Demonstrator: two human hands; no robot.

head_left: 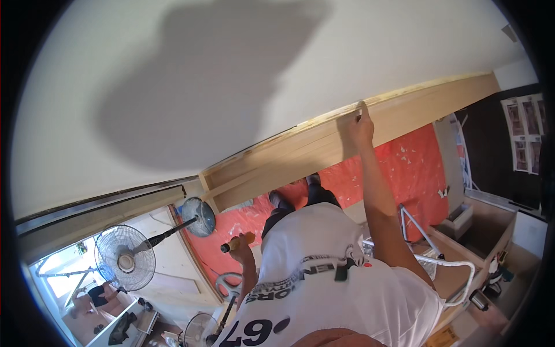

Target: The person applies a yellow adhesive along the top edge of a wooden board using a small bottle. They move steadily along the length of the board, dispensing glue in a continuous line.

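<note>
My right hand (363, 128) reaches to a long wooden board box (282, 167) along the white wall panel. One finger extends onto its pale, rough top edge (338, 112). The other fingers are curled and partly hidden, so whether they grip anything is unclear. Lower down and to the left, my left hand (242, 252) is closed around a short yellow tool or bottle (235, 243) with a black end. It is held beside my body, apart from the wood. The board box shows an open, framed end at its left.
Red sheeting (403, 160) covers the floor under my feet. A standing fan (125, 258) is at left, with its round base (198, 217) near the box's end. A white metal frame (459, 264) and an open wooden cabinet (481, 230) stand right. Another person (97, 297) is at lower left.
</note>
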